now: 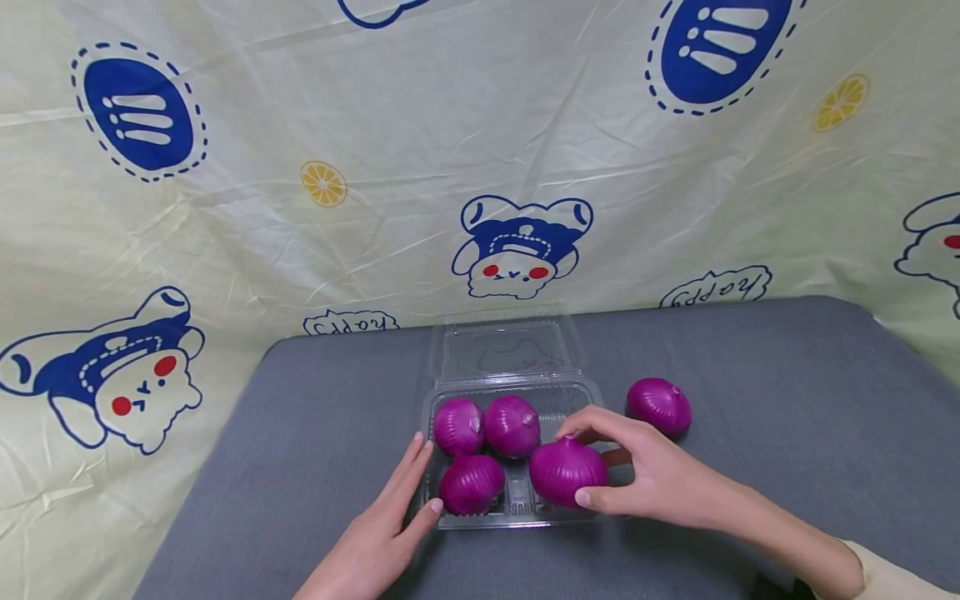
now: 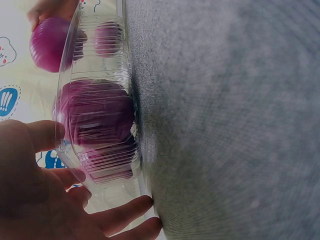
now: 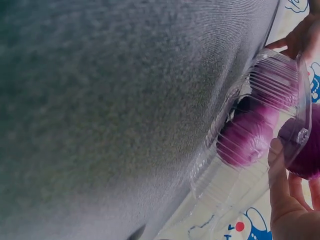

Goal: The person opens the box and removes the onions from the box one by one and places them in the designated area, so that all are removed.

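Note:
My right hand (image 1: 645, 471) grips a purple onion (image 1: 567, 472) between thumb and fingers, over the front right part of a clear plastic clamshell box (image 1: 517, 523). In the right wrist view, this onion (image 3: 306, 160) is up at the box's rim. Three more onions sit inside: one at the back left (image 1: 458, 426), one beside it (image 1: 512, 427) and one at the front left (image 1: 472, 485). With fingers extended, my left hand (image 1: 382, 521) rests along the box's left side; in the left wrist view its fingertips (image 2: 142, 202) reach the box's lower edge.
Another purple onion (image 1: 659, 407) lies on the grey cloth-covered table (image 1: 337, 417), right of the box. The box's clear lid (image 1: 506, 346) is folded back toward the far edge. Behind the table hangs a pale printed curtain (image 1: 405, 242).

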A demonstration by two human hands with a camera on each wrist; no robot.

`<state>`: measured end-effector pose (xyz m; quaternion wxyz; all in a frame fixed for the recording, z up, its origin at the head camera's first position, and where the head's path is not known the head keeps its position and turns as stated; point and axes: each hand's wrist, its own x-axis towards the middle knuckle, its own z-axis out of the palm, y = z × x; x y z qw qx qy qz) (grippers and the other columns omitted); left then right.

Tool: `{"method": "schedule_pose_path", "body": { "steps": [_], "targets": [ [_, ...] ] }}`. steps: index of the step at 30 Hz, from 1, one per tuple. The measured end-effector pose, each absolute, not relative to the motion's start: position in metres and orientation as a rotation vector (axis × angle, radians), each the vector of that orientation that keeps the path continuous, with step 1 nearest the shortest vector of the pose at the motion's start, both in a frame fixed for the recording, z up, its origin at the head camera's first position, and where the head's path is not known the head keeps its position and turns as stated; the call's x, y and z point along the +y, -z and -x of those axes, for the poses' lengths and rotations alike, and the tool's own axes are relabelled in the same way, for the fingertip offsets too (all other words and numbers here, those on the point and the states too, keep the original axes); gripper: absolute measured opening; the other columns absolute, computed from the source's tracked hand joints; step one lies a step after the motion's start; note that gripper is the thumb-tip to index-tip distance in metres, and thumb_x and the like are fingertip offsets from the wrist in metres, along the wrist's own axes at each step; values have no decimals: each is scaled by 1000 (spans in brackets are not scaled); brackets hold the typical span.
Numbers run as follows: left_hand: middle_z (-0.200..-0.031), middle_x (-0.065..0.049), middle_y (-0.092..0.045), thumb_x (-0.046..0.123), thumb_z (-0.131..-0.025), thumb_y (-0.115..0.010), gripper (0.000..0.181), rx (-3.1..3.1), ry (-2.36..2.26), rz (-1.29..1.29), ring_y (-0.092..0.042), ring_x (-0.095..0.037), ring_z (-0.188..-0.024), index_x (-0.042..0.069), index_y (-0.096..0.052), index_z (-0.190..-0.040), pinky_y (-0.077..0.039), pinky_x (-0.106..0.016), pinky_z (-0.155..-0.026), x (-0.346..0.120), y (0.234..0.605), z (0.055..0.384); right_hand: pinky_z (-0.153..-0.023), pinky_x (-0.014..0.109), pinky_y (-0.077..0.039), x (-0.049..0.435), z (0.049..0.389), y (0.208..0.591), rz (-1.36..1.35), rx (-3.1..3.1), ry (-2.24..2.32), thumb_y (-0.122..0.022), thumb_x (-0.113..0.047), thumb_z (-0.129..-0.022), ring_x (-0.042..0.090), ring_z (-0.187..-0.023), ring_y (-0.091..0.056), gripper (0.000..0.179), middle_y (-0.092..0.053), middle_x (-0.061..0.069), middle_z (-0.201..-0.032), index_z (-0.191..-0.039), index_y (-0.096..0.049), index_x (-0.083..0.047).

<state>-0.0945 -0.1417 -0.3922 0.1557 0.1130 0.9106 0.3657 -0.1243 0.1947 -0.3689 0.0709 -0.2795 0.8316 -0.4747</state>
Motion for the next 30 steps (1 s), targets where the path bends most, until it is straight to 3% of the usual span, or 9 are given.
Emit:
{"method": "schedule_pose_path", "body": {
  "steps": [14, 21, 30],
  "targets": [
    [-163, 12, -5, 59, -97, -47, 72, 2590, -1049, -299, -18, -24, -147, 36, -16, -158, -29, -63, -107, -142, 392, 95, -75, 34, -57, 221, 115, 361, 838, 2527, 1528, -74, -24, -82, 29, -110, -56, 48, -56, 0, -122, -127, -57, -22],
    [-164, 11, -5, 58, -97, -47, 72, 2583, -1047, -290, -18, -25, -147, 35, -16, -158, -28, -64, -106, -141, 392, 95, -72, 36, -58, 236, 113, 364, 908, 2448, 1656, -67, -10, -85, 23, -111, -56, 50, -52, 6, -127, -133, -54, -14],
    [-164, 12, -5, 58, -97, -47, 72, 2585, -1055, -302, -18, -25, -147, 35, -16, -158, -29, -64, -106, -142, 393, 95, -69, 35, -58, 251, 109, 364, 841, 2542, 1622, -69, -8, -83, 18, -111, -55, 52, -52, 2, -129, -133, -54, -14]
  ]
}}
